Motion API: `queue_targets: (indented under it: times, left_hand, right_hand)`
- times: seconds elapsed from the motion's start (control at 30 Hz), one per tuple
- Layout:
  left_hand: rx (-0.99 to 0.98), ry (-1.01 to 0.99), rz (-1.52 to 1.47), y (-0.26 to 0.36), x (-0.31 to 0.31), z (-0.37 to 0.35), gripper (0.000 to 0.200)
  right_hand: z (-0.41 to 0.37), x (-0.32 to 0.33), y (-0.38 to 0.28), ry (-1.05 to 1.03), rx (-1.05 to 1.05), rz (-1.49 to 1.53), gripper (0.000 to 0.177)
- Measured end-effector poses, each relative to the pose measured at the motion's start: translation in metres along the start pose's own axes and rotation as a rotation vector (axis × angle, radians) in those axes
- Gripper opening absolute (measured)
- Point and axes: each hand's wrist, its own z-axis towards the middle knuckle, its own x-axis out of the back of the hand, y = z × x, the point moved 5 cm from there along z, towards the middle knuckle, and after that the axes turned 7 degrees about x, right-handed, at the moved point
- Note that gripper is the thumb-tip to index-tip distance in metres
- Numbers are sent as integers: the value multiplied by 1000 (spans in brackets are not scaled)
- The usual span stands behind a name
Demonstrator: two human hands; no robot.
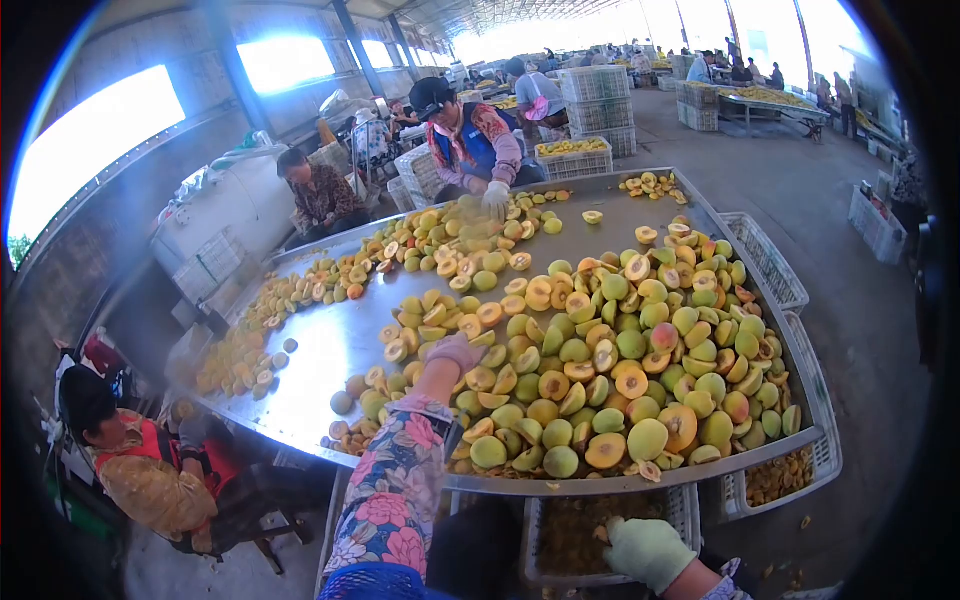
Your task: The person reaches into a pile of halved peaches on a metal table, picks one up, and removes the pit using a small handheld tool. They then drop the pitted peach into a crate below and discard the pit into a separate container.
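Observation:
Halved stone fruits (610,345), yellow-green and peach-like, lie heaped on a metal sorting table (330,330); some show brown pits or hollows. My left hand (457,352), in a pinkish glove below a floral sleeve, reaches across the near edge and touches the left side of the heap. Its fingertips are hidden, so their grip does not show. Below the table's front rim, my right hand (648,553), in a pale green glove, is over a crate (690,510) of brown pieces. Its fingers are curled, with something small and brown at the tips that I cannot make out.
Across the table a person's gloved hand (496,199) touches another fruit heap (440,235). Another person sits at the left (150,470). White crates (765,262) stand along the right side, one holding brown pieces (780,478). Stacked crates (598,100) stand behind.

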Motion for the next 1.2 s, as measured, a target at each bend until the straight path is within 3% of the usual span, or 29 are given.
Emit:
queue_targets:
  times: [0.1,0.17,0.27,0.4,0.5,0.6,0.63,0.67,0.73,0.8,0.9,1.03,1.1,1.17,1.2]
  left_hand:
    - [10,-20,51,16,-14,28,72]
    - [3,-1,99,26,-14,35,68]
    - [-114,13,350,41,-19,43,49]
    - [-192,30,379,40,-24,41,44]
    - [-272,91,308,30,-20,18,44]
    - [-550,280,64,34,3,-56,50]
    - [-686,339,-14,38,6,-91,53]
    - [-786,367,-95,42,7,-126,58]
    - [-969,342,-254,53,8,-190,69]
    - [-1057,255,-346,61,8,-243,79]
    - [-1127,274,-385,71,-1,-289,91]
    - [-1093,239,-581,79,-28,-292,93]
    - [-900,-501,-1378,84,-32,-289,88]
    - [-835,-564,-1404,100,-30,-293,78]
    - [-618,-808,-1572,111,-46,-289,75]
  right_hand:
    - [9,-13,10,-89,-42,5,34]
    - [12,-16,12,111,20,61,24]
    - [11,-11,8,100,38,94,24]
    - [13,-11,2,112,117,70,24]
    - [13,8,-9,-49,-30,61,37]
    - [11,35,-16,324,98,330,36]
    - [21,20,2,338,52,642,33]
    - [18,28,-3,224,-146,1069,30]
    - [25,35,-2,352,-130,1492,27]
    - [22,44,-1,451,-91,1619,38]
    - [17,48,0,478,-26,1799,35]
    - [10,34,15,497,-7,1854,33]
    - [4,38,19,531,66,1795,32]
    - [0,41,21,540,73,1778,32]
    - [-1,42,21,539,76,1761,31]
